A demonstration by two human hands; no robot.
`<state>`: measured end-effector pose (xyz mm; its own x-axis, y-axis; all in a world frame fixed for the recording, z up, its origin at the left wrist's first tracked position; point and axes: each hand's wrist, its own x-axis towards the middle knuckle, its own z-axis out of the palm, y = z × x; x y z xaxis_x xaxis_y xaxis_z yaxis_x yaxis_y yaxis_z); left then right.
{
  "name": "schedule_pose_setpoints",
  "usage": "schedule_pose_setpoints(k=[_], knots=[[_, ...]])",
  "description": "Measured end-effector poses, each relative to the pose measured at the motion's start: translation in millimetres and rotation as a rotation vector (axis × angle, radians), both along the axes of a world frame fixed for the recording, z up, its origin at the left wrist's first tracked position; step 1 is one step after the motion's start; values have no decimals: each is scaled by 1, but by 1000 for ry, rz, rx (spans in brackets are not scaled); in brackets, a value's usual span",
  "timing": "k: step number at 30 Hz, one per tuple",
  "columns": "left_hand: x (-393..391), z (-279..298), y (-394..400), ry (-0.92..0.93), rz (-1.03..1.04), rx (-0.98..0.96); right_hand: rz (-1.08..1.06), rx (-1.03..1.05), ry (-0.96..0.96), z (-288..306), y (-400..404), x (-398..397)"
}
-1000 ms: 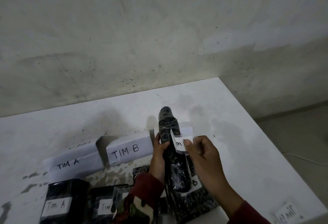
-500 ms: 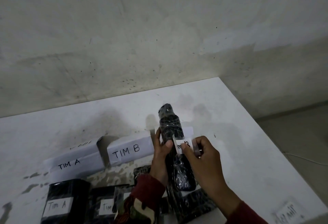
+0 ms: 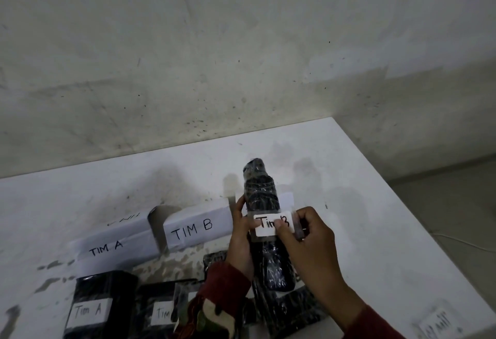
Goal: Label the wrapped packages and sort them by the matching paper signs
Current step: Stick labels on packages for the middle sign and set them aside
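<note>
A person holds a bottle-shaped package (image 3: 261,201) wrapped in glossy black film upright above the white worktop (image 3: 362,204), in front of the folded paper signs. The left hand (image 3: 240,242) curls its grip round the package's left side, thumb lying against the front. The right hand (image 3: 308,242) pinches a small white label (image 3: 273,223) reading "Tim B" between thumb and fingers and presses it flat against the package's front. Just left of the package the "TIM B" sign (image 3: 197,228) stands on the worktop, with the "TIM A" sign (image 3: 107,246) further left. At the near edge a black package labelled "Tim A" (image 3: 104,303) sits beside another black package (image 3: 158,306) whose label is partly hidden by the left sleeve. More black wrapped packages (image 3: 295,312) lie beneath the wrists.
</note>
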<state>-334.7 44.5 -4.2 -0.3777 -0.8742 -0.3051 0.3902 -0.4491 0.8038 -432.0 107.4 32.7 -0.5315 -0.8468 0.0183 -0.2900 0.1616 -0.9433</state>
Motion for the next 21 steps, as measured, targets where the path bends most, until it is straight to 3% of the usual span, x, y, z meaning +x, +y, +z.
schedule_pose_setpoints(k=[11,16,21], knots=[[1,16,5,-115,-13,-53,-38,-15,-218,3,-2,-1],[5,16,6,-55,-35,-53,-33,8,-490,6,-4,-5],[6,19,7,-33,-48,-65,-56,40,-428,5,-5,-5]])
